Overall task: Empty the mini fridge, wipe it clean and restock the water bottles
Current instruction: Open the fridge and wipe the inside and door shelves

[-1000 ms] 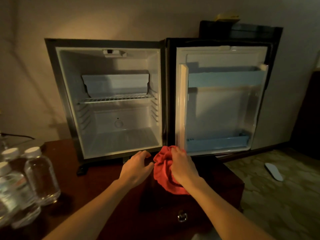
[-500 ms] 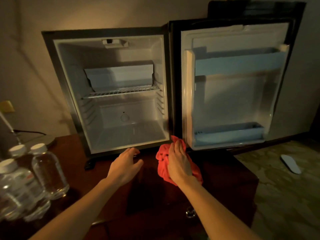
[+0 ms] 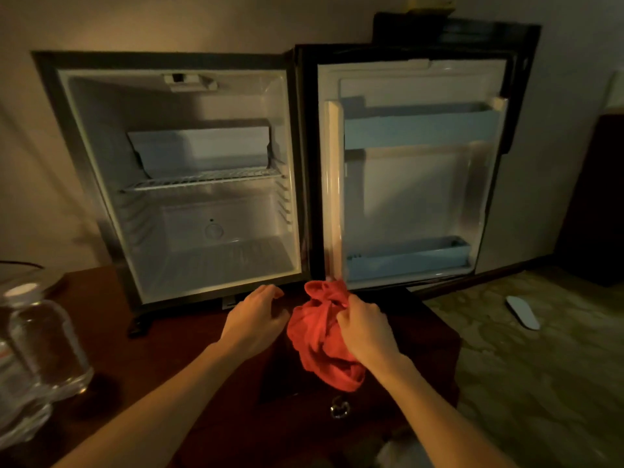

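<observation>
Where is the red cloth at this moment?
In the head view, the red cloth is low in the centre, held bunched in the right hand above the dark wooden table, just before the open fridge.

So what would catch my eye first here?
The red cloth, bunched in the right hand at the middle of the dark wooden cabinet. Behind it the mini fridge stands wide open and bare, and water bottles wait at far left.

Your single head camera looks forward and down, close over the dark wooden counter [image 3: 141, 336], squarely facing the open white-lined mini fridge [image 3: 209, 184] and its door [image 3: 412, 184].
</observation>
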Motion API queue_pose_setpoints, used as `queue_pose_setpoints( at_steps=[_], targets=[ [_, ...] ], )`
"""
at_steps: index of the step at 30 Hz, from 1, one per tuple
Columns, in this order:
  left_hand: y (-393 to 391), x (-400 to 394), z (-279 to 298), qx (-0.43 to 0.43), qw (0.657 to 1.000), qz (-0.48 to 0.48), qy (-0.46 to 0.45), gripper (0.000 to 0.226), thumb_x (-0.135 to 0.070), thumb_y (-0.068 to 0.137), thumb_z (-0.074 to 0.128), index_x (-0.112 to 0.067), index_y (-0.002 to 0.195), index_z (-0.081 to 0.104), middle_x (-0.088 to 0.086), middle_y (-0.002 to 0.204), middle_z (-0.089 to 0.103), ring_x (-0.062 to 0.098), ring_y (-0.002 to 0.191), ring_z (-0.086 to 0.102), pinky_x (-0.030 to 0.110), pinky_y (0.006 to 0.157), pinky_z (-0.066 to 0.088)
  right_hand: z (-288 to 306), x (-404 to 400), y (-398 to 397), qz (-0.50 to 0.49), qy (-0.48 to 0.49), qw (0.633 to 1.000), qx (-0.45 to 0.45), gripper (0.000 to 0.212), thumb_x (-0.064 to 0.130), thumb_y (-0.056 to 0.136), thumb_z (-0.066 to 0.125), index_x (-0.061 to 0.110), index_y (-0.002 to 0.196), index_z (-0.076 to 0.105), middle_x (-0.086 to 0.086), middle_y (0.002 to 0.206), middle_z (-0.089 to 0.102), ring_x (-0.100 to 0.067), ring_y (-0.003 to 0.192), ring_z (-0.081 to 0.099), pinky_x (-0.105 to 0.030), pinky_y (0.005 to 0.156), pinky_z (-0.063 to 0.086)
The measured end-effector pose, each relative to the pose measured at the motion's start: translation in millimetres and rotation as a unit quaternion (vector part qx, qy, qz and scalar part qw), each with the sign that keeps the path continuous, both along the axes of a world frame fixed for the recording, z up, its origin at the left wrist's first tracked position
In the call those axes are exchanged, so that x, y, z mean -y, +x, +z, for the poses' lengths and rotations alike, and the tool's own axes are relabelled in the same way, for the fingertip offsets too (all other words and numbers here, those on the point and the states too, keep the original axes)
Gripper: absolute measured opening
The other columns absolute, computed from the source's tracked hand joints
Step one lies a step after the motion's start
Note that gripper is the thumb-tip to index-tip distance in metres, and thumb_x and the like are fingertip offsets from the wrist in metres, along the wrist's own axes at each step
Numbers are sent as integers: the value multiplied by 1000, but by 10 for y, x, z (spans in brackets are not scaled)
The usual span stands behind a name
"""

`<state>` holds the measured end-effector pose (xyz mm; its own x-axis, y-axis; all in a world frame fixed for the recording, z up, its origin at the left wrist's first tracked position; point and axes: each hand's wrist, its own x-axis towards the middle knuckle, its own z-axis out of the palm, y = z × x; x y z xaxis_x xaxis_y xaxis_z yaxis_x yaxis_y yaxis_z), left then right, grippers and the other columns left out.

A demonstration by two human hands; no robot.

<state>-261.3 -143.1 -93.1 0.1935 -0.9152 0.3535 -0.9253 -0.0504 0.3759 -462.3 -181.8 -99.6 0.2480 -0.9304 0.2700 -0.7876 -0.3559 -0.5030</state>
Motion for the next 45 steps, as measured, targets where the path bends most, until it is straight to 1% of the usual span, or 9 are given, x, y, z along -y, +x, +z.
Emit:
queue_pose_setpoints(
  at_steps=[6,10,15,20,23,28,35,41,45],
  targets=[
    [-168,85,191,76,993,-64,-65,34,-28,88,57,-24,122,56,-5,121,57,21,108,59,39,80,52,-128,16,-505,-60,-37,994,85,17,20,91,55,9,102,62,-15,98,68,-36,98,63,-39,82,47],
    [-368,290,405,179,968,-138,-108,55,-12,82,55,-23,136,51,-6,143,46,18,129,46,39,97,47,-240,63,-475,13,-110,990,85,49,13,94,51,16,143,45,-4,147,44,-18,137,40,-23,110,29],
    [-501,633,593,433,862,-232,-127,67,-10,76,49,-23,142,50,-1,152,42,20,137,40,36,110,33,-303,134,-206,17,-190,975,-116,46,24,92,39,25,136,50,-16,140,43,-34,128,42,-45,100,46],
    [-404,916,713,579,783,-220,-54,76,-11,83,45,-26,154,26,-1,164,15,23,151,10,49,123,2,-285,139,-85,69,-187,975,-100,45,33,89,38,29,130,55,-12,131,56,-35,128,48,-51,107,38],
    [-389,977,768,602,764,-222,-67,68,-15,86,36,-27,152,31,-2,162,23,22,151,13,54,120,-1,-309,210,-15,117,-92,984,-92,60,55,93,23,24,141,44,-6,143,48,-25,135,40,-40,117,23],
    [-324,1090,627,618,748,-218,-107,73,-10,82,40,-24,153,29,-1,161,26,22,150,0,56,118,0,-197,464,181,158,-53,975,-149,111,87,75,3,7,144,36,-17,141,46,-30,133,38,-39,113,29],
    [-276,1141,533,594,755,-242,-137,72,-13,85,54,-22,152,29,3,162,23,25,151,-1,56,120,12,-311,360,284,63,-108,986,-113,56,56,86,45,11,114,66,-16,113,66,-30,109,62,-41,95,50],
    [-250,1136,570,586,748,-254,-182,67,-8,84,45,-19,149,37,4,161,26,22,151,6,51,121,10,-251,146,-22,89,52,989,-110,81,81,74,33,47,146,21,-15,155,18,-40,140,17,-52,113,25],
    [-267,1155,639,563,752,-269,-212,55,-7,85,46,-18,138,54,4,148,48,20,146,31,55,118,20,-249,271,48,141,28,981,-130,65,60,75,50,30,132,47,-11,143,38,-36,133,33,-45,112,31]
  ],
)
